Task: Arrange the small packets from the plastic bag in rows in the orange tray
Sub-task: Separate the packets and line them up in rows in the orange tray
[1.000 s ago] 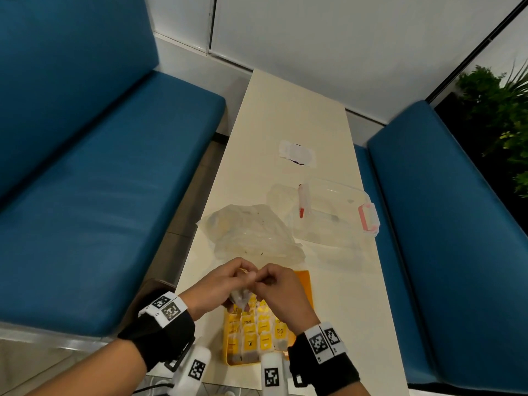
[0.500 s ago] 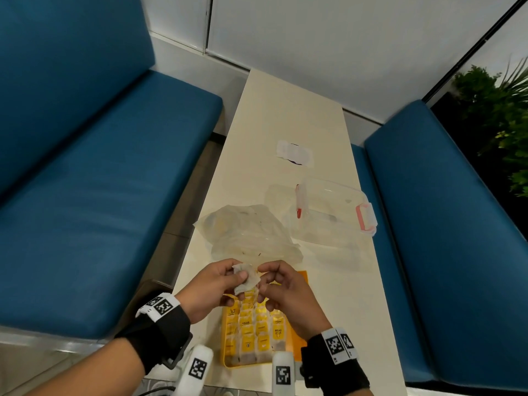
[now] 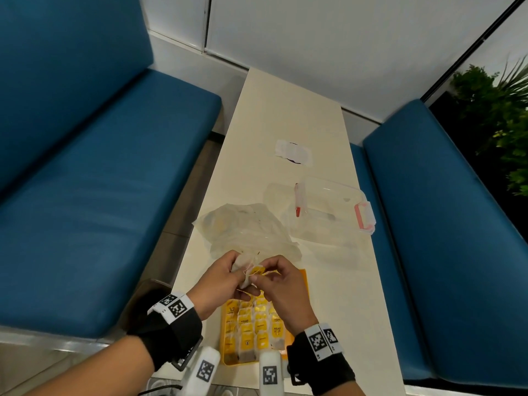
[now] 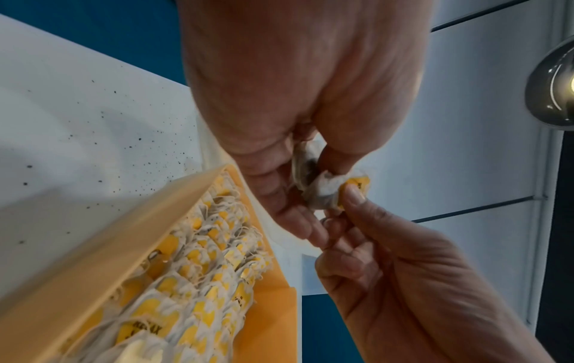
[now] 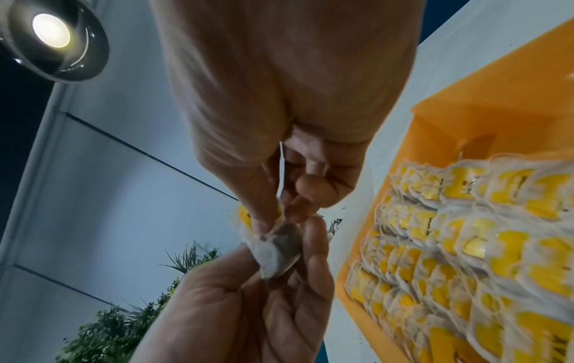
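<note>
A small white paper packet with yellow tag [image 3: 248, 270] is pinched by left hand [image 3: 220, 278] and right hand [image 3: 281, 284] above the orange plastic tray [image 3: 303, 284], presumably for straightening before placement.

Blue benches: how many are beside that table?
2. One blue bench runs along the left side of the table, and the other blue bench runs along its right side. More seating may lie outside the picture.

The cream table [image 3: 288, 115] carries the orange tray [image 3: 303, 284]; beyond the tray lie the plastic bag [image 3: 245, 230], a clear container [image 3: 328, 212] and a white paper [image 3: 294, 148].
</note>
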Available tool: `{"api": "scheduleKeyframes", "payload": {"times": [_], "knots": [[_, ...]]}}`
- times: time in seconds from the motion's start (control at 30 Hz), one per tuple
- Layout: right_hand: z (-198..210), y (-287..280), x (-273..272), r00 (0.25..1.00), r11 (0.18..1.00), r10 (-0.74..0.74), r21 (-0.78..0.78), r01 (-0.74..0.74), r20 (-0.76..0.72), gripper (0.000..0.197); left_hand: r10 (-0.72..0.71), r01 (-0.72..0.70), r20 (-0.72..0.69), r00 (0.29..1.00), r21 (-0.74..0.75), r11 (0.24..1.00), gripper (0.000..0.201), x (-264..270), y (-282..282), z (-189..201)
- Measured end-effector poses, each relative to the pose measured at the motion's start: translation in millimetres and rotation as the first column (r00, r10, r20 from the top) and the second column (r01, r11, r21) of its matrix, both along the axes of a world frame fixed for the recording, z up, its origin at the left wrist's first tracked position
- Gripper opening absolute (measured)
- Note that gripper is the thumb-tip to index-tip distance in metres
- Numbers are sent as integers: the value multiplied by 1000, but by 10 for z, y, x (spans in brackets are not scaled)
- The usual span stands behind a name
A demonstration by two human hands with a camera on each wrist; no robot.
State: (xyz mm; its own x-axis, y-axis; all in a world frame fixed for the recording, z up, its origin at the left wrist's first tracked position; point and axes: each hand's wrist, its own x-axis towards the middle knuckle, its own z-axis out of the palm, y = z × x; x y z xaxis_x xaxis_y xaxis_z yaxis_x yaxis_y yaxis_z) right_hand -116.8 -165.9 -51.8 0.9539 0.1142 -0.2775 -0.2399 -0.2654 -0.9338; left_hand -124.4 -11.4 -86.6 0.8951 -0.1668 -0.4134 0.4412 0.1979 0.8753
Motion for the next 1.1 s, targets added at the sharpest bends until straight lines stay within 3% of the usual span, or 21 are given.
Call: {"api": "scheduleKeyframes", "payload": {"times": [0.13, 0.3, 0.43, 0.5, 0.6, 0.7, 0.8, 0.97, 1.1], "knots": [[26, -11, -2, 1000, 1000, -1, 11, 1, 20, 23, 39, -39, -2, 999, 5, 999, 11, -2, -2, 20], [36, -72, -8, 999, 997, 41, -71, -39, 34, 16, -24, 24, -23, 999, -16, 1000, 18, -25, 24, 24], [137, -236, 3, 998, 992, 50, -119, -47, 25, 29, -73, 73, 2, 997, 94, 993, 17, -54, 125, -40], [136, -381, -3, 995, 972, 88, -214, -94, -41, 27, -129, 125, 10, 992, 165, 978, 16, -85, 198, -101], [13, -637, -50, 978, 882, 141, -430, -195, -154, 18, -220, 208, 12, 975, 281, 937, 12, -151, 264, -194], [-120, -795, -147, 939, 778, 193, -539, -323, -284, 19, -274, 246, 28, 961, 363, 899, 11, -212, 268, -268], [-253, -844, -239, 892, 668, 223, -605, -433, -392, 22, -299, 246, 59, 952, 429, 869, 9, -239, 254, -321], [-456, -806, -299, 849, 527, 273, -667, -526, -453, 27, -301, 233, 83, 950, 455, 859, 7, -237, 261, -369], [-577, -769, -295, 832, 489, 275, -675, -553, -482, 29, -301, 225, 85, 950, 483, 846, 5, -230, 248, -371]]}}
